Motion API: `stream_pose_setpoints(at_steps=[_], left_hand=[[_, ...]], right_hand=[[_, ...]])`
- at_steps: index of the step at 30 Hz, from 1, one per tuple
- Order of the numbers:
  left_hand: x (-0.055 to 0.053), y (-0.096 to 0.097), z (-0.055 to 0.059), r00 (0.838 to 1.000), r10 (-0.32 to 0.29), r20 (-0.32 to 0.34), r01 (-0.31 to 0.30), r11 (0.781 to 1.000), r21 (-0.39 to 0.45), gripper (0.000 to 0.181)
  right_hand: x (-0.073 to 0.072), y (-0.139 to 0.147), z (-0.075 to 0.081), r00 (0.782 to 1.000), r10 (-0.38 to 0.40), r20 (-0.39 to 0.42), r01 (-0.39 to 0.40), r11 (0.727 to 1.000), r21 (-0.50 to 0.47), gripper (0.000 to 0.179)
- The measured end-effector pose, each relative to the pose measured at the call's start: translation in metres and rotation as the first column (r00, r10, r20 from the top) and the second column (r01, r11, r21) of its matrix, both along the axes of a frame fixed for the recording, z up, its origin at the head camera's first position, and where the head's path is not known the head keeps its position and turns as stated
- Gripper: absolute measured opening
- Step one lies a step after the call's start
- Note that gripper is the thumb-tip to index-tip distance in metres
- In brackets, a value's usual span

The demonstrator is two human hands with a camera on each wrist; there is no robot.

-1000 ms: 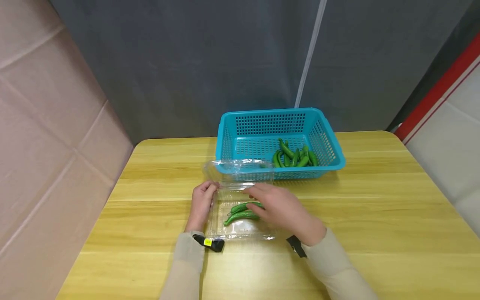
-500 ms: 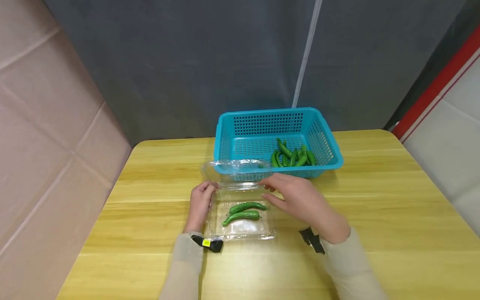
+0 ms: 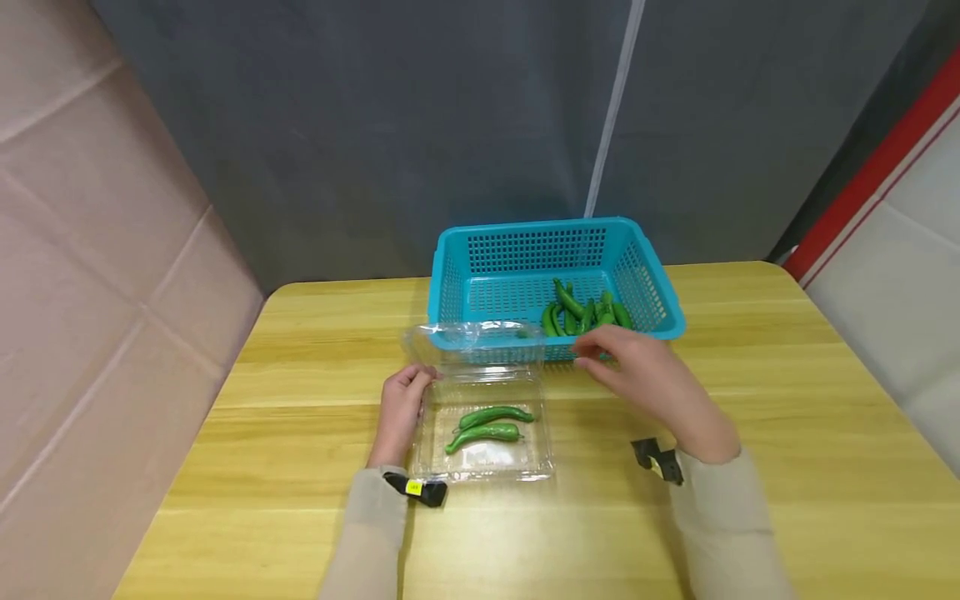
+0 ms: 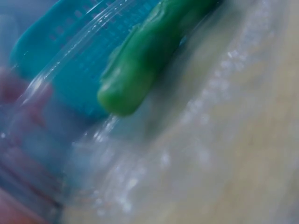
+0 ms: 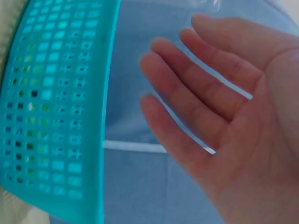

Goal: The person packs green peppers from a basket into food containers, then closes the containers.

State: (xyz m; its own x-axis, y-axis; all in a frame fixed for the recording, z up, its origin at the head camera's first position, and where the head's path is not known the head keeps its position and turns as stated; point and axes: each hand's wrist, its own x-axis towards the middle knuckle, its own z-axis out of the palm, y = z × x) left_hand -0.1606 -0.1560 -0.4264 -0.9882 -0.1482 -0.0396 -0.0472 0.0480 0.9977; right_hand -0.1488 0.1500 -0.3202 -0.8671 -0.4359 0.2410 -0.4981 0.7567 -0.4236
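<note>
Pinching the left edge of a clear plastic container (image 3: 519, 460) near its hinge, the left hand (image 3: 397, 412) shows in the head view with thumb and fingers together on the plastic. The container lies on a wooden table (image 3: 285, 433), its lid (image 3: 472, 337) raised at the far side and overlapping, as seen from above, the near rim of a blue basket (image 3: 498, 287). On the container's floor lie 2 green peppers, an upper pepper (image 3: 491, 415) and a lower pepper (image 3: 483, 433), side by side and roughly parallel. More peppers (image 3: 570, 300) are heaped in the right half of the basket. The right hand (image 3: 648, 379) is held over the near right part of that basket's rim, fingers loosely bent and thumb apart from them. Both forearms wear pale sleeves (image 3: 367, 525), and each wrist has a black band (image 3: 427, 490). A dark grey curtain (image 3: 375, 142) hangs behind the table.

Through the left wrist camera, 1 green pepper fills the upper middle, with clear plastic around it and the blue basket beyond. Part of the left hand shows at the left edge; this view is badly blurred, and the fingers seem to be seen through the plastic.

Seen from the right wrist, the right hand has its palm in view and its fingers extended with gaps between some of them, fingertips just beside the basket's rim.
</note>
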Motion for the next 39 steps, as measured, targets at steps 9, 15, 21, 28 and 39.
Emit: stream_pose_setpoints(at_steps=[9, 15, 21, 28, 39], left_hand=[[-0.001, 0.002, 0.001, 1.0, -0.011, -0.006, 0.011, 1.0, -0.018, 0.02], [-0.003, 0.005, 0.002, 1.0, -0.013, -0.001, 0.013, 1.0, -0.008, 0.019], [-0.003, 0.004, 0.003, 1.0, -0.012, -0.002, 0.012, 1.0, -0.004, 0.018], [-0.007, 0.0, -0.009, 1.0, -0.01, -0.007, 0.01, 1.0, 0.001, 0.017], [-0.01, -0.004, -0.023, 1.0, 0.023, 0.005, -0.023, 1.0, -0.014, 0.018]], right_hand=[[-0.015, 0.017, -0.013, 0.991, -0.093, -0.093, 0.088, 0.995, -0.055, 0.025], [-0.028, 0.024, -0.02, 0.986, -0.162, -0.047, 0.16, 0.986, -0.048, 0.031], [-0.043, 0.029, -0.025, 0.979, -0.206, 0.004, 0.206, 0.978, -0.027, 0.034], [-0.063, 0.033, -0.028, 0.972, -0.233, -0.008, 0.233, 0.972, 0.001, 0.035], [-0.082, 0.035, -0.031, 0.975, -0.207, 0.081, 0.2, 0.976, 0.09, 0.041]])
